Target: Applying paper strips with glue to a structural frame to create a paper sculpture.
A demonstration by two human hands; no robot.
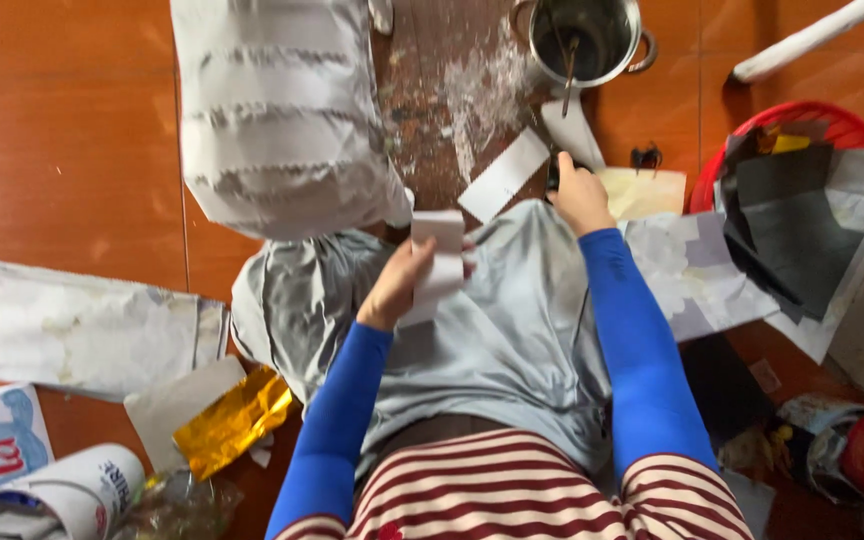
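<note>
My left hand [399,283] holds a folded white paper piece [437,262] upright over a grey cloth [497,330] spread on my lap. My right hand [580,193] reaches forward past the cloth's far edge and grips a small dark object [554,172] on the floor; what it is I cannot tell. A white paper strip [503,174] lies on the floor just left of that hand, and a cream sheet [644,190] lies to its right. Both arms wear blue sleeves.
A large stack of white paper pieces [277,110] stands at the back left. A metal pot [585,38] with a stick in it sits at the back. A red basket [805,115] of dark sheets is at right. Gold foil [232,420] and paper rolls [72,490] lie at left.
</note>
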